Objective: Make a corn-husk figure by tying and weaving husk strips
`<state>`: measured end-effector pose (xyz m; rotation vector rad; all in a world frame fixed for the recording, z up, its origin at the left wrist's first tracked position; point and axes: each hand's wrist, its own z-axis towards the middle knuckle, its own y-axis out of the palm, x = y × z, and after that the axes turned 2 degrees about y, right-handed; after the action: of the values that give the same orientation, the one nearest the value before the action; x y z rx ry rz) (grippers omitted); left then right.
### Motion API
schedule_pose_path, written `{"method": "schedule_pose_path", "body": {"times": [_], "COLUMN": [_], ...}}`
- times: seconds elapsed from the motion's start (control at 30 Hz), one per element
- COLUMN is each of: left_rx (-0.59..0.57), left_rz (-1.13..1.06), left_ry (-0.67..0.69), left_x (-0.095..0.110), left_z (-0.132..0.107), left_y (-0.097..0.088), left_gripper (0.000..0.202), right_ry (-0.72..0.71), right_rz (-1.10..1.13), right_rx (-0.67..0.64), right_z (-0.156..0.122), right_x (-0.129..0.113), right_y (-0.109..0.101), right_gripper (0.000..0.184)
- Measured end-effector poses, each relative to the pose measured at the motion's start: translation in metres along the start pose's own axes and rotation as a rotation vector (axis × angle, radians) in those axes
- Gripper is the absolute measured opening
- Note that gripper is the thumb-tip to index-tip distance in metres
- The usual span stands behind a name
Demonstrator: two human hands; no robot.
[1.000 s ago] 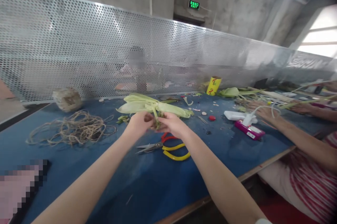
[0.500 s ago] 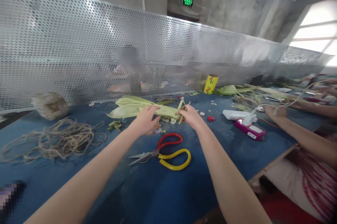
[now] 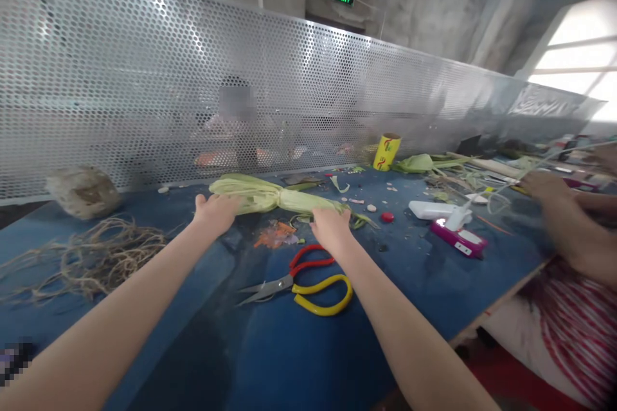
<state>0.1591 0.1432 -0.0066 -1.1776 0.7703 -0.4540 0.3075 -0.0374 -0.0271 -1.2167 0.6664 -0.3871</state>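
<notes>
A bundle of pale green corn husks (image 3: pixel 263 197), tied round near its middle, lies crosswise before me on the blue table. My left hand (image 3: pixel 218 213) closes on its wide, leafy left part, the fingertips hidden behind the husk. Around the narrower right end my right hand (image 3: pixel 331 226) is closed, with thin green strips showing beyond it. Scissors (image 3: pixel 289 283) with one red and one yellow handle lie nearer me, blades pointing left. Orange scraps (image 3: pixel 274 234) are scattered between my hands.
Tangled twine (image 3: pixel 103 256) lies at left, near a bagged bundle (image 3: pixel 85 192). A yellow roll (image 3: pixel 387 152) stands before the perforated metal screen (image 3: pixel 289 76). To the right are a glue gun (image 3: pixel 431 210), a purple power strip (image 3: pixel 459 238), more husks (image 3: pixel 417 163) and a co-worker's arm (image 3: pixel 573 231).
My left hand has moved left along the husks, uncovering the tied middle and the orange scraps. My right hand has shifted slightly left and nearer me. The co-worker's hand has moved.
</notes>
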Motion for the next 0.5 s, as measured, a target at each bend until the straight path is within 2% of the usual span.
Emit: {"method": "schedule_pose_path", "body": {"times": [0.17, 0.33, 0.5], "left_rx": [-0.027, -0.108, -0.139], "left_rz": [-0.033, -0.145, -0.239], "left_ry": [-0.107, -0.119, -0.293], "left_x": [-0.006, -0.01, -0.018], "left_z": [0.0, 0.001, 0.001], "left_y": [-0.011, -0.02, -0.024], "left_gripper": [0.033, 0.035, 0.048], "right_ry": [-0.001, -0.005, 0.017], "right_rz": [-0.093, -0.161, -0.186], "right_rx": [0.088, 0.032, 0.053], "right_z": [0.005, 0.013, 0.014], "right_x": [0.005, 0.014, 0.016], "right_y": [0.003, 0.008, 0.01], "right_gripper": [0.036, 0.029, 0.03]}}
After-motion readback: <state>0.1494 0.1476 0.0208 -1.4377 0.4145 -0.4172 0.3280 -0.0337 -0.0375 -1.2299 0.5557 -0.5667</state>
